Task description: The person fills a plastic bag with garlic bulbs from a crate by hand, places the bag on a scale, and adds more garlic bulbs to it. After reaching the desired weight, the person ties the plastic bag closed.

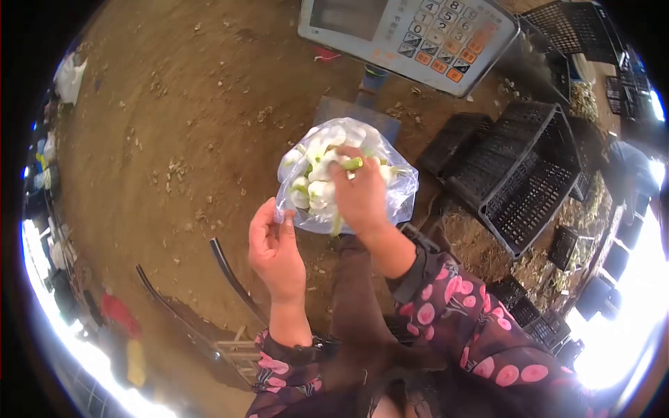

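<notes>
A clear plastic bag (401,191) full of white bulbs with green stems (320,188) hangs in front of me above a scale platform (380,122). My left hand (275,251) pinches the bag's rim at its near left side. Reaching into the bag's mouth, my right hand (359,198) has its fingers around a green-stemmed white bulb (350,164). Both my sleeves are dark with pink spots.
An electronic scale head with a keypad (411,35) stands at the top. Black plastic crates (519,171) are stacked to the right, more behind them. Bare brown dirt (174,139) with scattered scraps lies to the left. Another person (631,171) bends at the far right.
</notes>
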### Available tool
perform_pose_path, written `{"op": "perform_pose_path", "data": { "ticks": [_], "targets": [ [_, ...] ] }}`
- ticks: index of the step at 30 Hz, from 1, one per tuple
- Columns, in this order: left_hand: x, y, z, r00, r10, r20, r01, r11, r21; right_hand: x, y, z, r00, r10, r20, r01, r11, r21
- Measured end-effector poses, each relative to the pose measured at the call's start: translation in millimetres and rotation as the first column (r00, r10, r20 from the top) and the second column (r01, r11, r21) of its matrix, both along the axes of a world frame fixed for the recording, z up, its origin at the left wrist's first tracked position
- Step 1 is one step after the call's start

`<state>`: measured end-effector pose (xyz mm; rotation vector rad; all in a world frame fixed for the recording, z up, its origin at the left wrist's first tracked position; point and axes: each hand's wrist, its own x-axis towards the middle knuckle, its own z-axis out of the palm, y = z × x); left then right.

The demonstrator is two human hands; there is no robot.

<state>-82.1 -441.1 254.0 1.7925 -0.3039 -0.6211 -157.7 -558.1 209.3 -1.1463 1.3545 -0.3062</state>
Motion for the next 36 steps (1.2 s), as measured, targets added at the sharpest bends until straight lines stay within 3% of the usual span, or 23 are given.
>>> {"op": "perform_pose_path", "data": {
  "ticks": [2, 3, 5, 7, 10, 13, 15, 17, 20, 22, 24, 25, 26, 27, 28, 30, 32, 34, 35, 36],
  "targets": [
    [2.4, 3.2, 1.2, 0.999, -0.012, -0.043, 0.012, 1.000, 0.007, -13.9, -1.8, -26.6, 0.932, 0.064, -0.356, -0.186, 0.929, -0.320],
    [3.3, 4.3, 1.0, 0.998, -0.020, -0.052, 0.020, 1.000, 0.002, -20.0, -1.0, -37.0, 0.929, 0.055, -0.365, -0.182, 0.929, -0.323],
    [5.4, 6.1, -1.3, 0.996, -0.065, -0.054, 0.062, 0.997, -0.055, -25.3, -2.7, -40.1, 0.883, 0.160, -0.442, -0.378, 0.799, -0.467],
    [9.0, 8.3, -4.8, 0.996, -0.070, -0.046, 0.066, 0.994, -0.085, -30.8, -2.1, -32.4, 0.879, 0.202, -0.431, -0.387, 0.831, -0.400],
    [18.4, 10.9, -6.5, 0.996, -0.078, -0.045, 0.073, 0.993, -0.089, -37.1, -4.2, -17.7, 0.741, 0.224, -0.633, -0.527, 0.778, -0.342],
    [28.0, 12.9, -6.1, 0.994, -0.080, -0.073, 0.077, 0.996, -0.051, -49.6, -3.6, -5.9, 0.753, 0.101, -0.651, -0.522, 0.693, -0.496],
    [29.0, 12.2, -2.1, 0.993, -0.085, -0.081, 0.082, 0.996, -0.041, -61.1, -7.5, 11.7, 0.818, 0.067, -0.571, -0.465, 0.661, -0.589],
    [31.1, 8.3, 4.8, 0.994, -0.111, 0.006, 0.109, 0.985, 0.133, -76.2, -11.6, 30.6, 0.944, 0.130, -0.302, -0.294, 0.747, -0.596],
    [31.7, 19.8, -1.5, 0.967, -0.153, 0.204, 0.139, 0.987, 0.078, -96.5, -8.7, 73.8, 0.973, 0.096, -0.212, -0.224, 0.631, -0.743],
    [34.8, 45.9, -5.2, 0.960, -0.096, 0.263, 0.096, 0.995, 0.014, -117.4, -0.3, 91.9, 0.981, 0.121, -0.150, -0.193, 0.589, -0.785],
    [25.4, 59.2, 9.9, 0.983, 0.021, 0.183, -0.027, 0.999, 0.030, -133.2, 13.1, 105.9, 0.985, 0.132, -0.107, -0.169, 0.682, -0.711],
    [18.0, 65.7, 17.6, 0.991, -0.006, 0.135, 0.000, 0.999, 0.042, -141.9, 21.0, 105.2, 0.988, 0.125, -0.091, -0.152, 0.679, -0.719],
    [9.3, 72.7, 24.1, 0.996, -0.028, 0.083, 0.024, 0.998, 0.055, -151.2, 28.9, 103.0, 0.984, 0.139, -0.109, -0.177, 0.773, -0.609],
    [0.1, 81.2, 29.5, 0.987, -0.142, 0.071, 0.135, 0.986, 0.093, -160.3, 37.5, 100.9, 0.979, 0.159, -0.127, -0.201, 0.851, -0.485],
    [-9.9, 88.9, 32.8, 0.966, -0.253, 0.052, 0.245, 0.961, 0.130, -168.1, 46.2, 98.9, 0.980, 0.158, -0.118, -0.196, 0.851, -0.488],
    [-35.7, 98.6, 34.8, 0.925, -0.347, -0.154, 0.356, 0.934, 0.031, -185.1, 62.2, 93.8, 0.981, 0.130, -0.144, -0.175, 0.916, -0.362],
    [-55.0, 103.6, 39.1, 0.814, -0.474, -0.337, 0.528, 0.844, 0.089, -207.5, 82.1, 77.2, 0.989, 0.097, -0.109, -0.125, 0.947, -0.295],
    [-79.2, 98.9, 40.8, 0.756, -0.542, -0.367, 0.596, 0.802, 0.043, -226.3, 92.0, 73.2, 0.996, 0.055, -0.072, -0.066, 0.984, -0.165],
    [-89.3, 96.5, 43.8, 0.698, -0.598, -0.394, 0.648, 0.761, -0.006, -238.2, 94.9, 69.4, 0.997, 0.035, -0.071, -0.046, 0.986, -0.160],
    [-99.4, 94.3, 48.4, 0.623, -0.562, -0.544, 0.671, 0.741, 0.003, -254.6, 98.3, 60.0, 0.990, 0.128, -0.050, -0.136, 0.965, -0.224]
  ]
}}
